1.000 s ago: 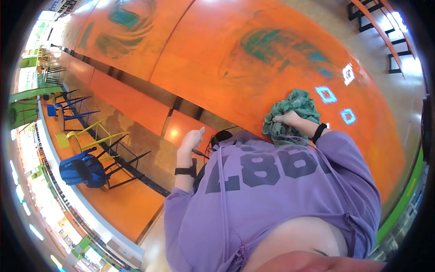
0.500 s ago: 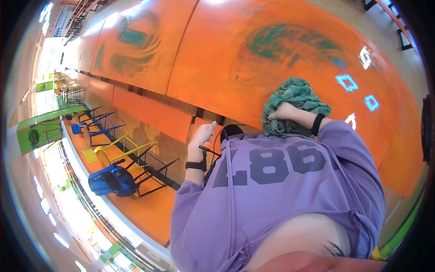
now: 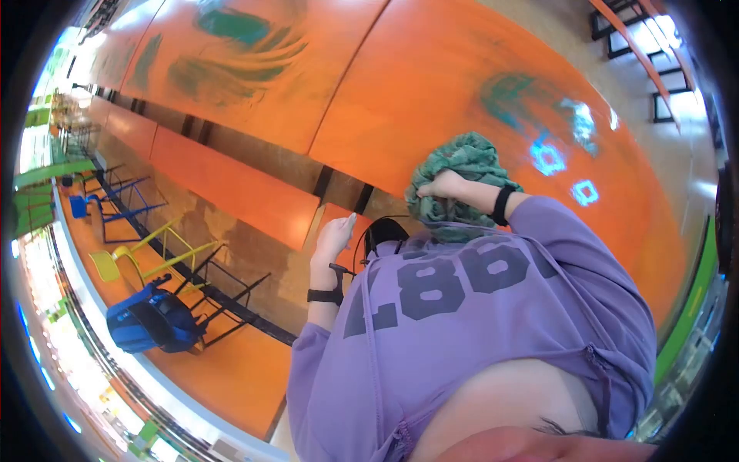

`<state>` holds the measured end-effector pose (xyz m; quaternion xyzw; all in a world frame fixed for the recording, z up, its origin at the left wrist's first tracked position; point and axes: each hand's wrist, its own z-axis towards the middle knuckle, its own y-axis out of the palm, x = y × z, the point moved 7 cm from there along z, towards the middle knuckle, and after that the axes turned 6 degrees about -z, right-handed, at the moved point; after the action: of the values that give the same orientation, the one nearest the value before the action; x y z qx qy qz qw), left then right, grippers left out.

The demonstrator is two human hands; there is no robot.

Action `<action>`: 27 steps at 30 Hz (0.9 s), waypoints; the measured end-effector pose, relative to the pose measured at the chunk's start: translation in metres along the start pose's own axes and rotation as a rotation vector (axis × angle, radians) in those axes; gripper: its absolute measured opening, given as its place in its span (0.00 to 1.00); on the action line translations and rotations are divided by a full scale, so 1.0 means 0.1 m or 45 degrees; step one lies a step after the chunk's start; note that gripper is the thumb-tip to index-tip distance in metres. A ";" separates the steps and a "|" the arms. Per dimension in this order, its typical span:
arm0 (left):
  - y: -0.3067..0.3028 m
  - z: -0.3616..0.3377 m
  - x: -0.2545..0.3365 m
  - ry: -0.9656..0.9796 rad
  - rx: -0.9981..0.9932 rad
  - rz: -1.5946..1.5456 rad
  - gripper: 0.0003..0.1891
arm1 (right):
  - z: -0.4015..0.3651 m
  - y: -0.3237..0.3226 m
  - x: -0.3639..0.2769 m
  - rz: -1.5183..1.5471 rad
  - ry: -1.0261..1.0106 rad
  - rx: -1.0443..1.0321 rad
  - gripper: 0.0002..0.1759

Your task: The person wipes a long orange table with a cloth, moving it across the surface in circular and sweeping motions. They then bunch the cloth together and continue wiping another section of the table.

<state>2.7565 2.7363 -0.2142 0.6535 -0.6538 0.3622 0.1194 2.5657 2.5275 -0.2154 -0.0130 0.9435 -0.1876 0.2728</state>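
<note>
My right hand (image 3: 443, 185) is closed on a bunched green cloth (image 3: 466, 158) at the near edge of the orange tabletop (image 3: 416, 100). Part of the cloth hangs down against my purple top. Off to the left, my left hand (image 3: 332, 237) is held up in front of the bench, holding nothing I can see, its fingers loosely extended. Green smears (image 3: 512, 98) mark the tabletop beyond the cloth. A larger green smear (image 3: 235, 27) with streaks lies on the neighbouring table section.
A long orange bench (image 3: 231, 185) runs beside the table. To the left are a yellow chair (image 3: 115, 264), a blue chair (image 3: 81, 206) and a blue backpack (image 3: 150, 319). More dark-framed furniture (image 3: 670, 92) stands at the far right.
The view has turned, so chairs and backpack sit further left. The green smear on the nearer section looks smaller. My right hand still grips the cloth, and my left hand remains raised.
</note>
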 end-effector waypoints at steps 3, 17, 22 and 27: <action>-0.09 -0.08 -0.10 0.057 -0.004 0.010 0.27 | 0.24 0.07 -0.55 -0.045 0.065 -0.069 0.22; -0.11 0.27 0.39 0.006 -0.037 -0.178 0.26 | 0.47 0.10 -0.65 0.129 -0.002 0.027 0.19; -0.09 0.25 0.46 -0.050 -0.099 0.211 0.22 | 0.50 0.13 -0.64 0.086 0.024 -0.098 0.22; -0.02 0.24 0.74 0.155 -0.155 0.295 0.20 | 0.54 0.16 -0.64 0.105 -0.040 -0.157 0.22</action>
<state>2.7568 2.6646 -0.1838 0.5422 -0.7371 0.3722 0.1555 2.6493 2.5321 -0.2311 0.0060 0.9486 -0.1173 0.2938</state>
